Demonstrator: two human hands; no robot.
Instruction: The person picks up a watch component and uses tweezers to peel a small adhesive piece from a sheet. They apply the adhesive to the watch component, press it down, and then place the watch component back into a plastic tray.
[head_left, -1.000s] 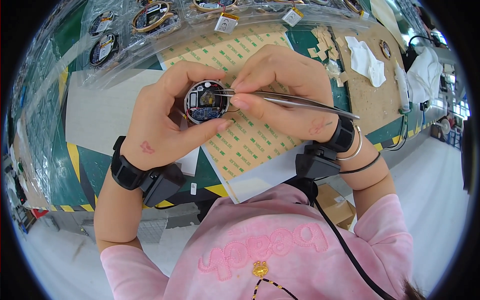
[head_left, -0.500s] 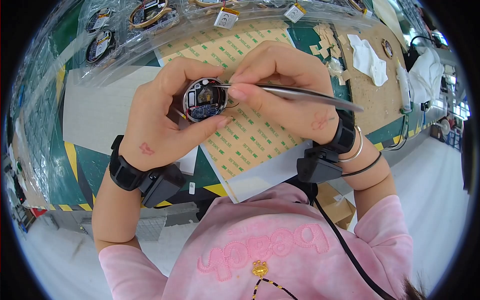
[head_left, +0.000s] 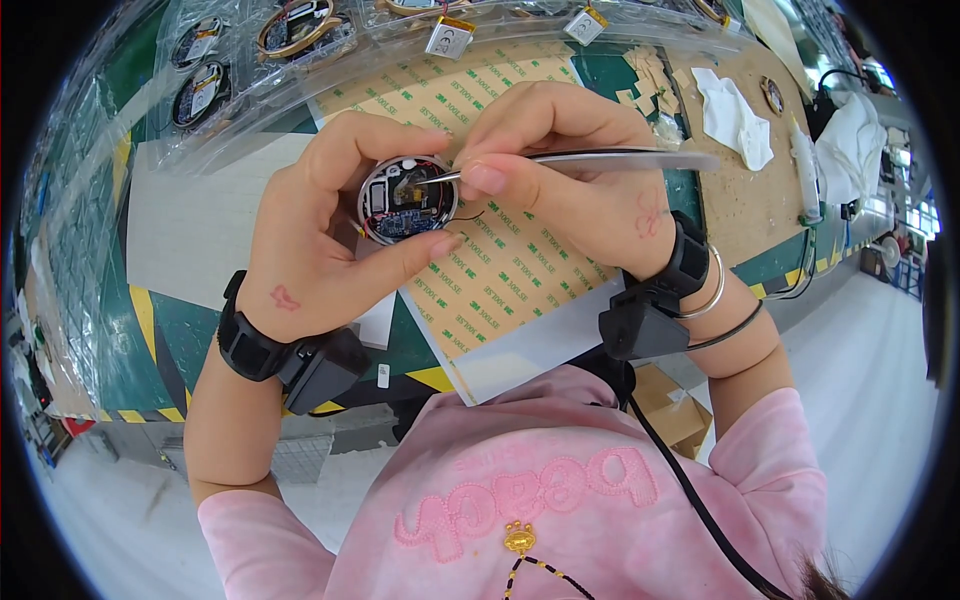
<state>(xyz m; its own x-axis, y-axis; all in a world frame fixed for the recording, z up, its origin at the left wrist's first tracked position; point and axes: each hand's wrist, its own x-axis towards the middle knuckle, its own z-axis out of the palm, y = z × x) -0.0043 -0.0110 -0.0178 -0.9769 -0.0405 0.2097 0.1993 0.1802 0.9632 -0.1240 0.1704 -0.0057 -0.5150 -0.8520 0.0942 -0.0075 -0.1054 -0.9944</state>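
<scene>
Between the thumb and fingers of my left hand sits a round watch case, its open side up. A small blue circuit board, dark parts and thin wires show inside it. My right hand pinches a pair of metal tweezers, whose tips reach over the rim into the middle of the case. Whether the tips grip anything is too small to tell. Beneath both hands lies a tan adhesive sheet with green print. A thin dark wire sticks out from the case on its right side.
A clear plastic tray at the back holds several watch cases and small silver battery cells. Tan paper scraps and a white cloth lie back right. A grey-white sheet is on the left of the green mat.
The tweezers' tips have moved from the rim further into the case, and their back end has swung away from me. The case has tilted and shifted slightly left.
</scene>
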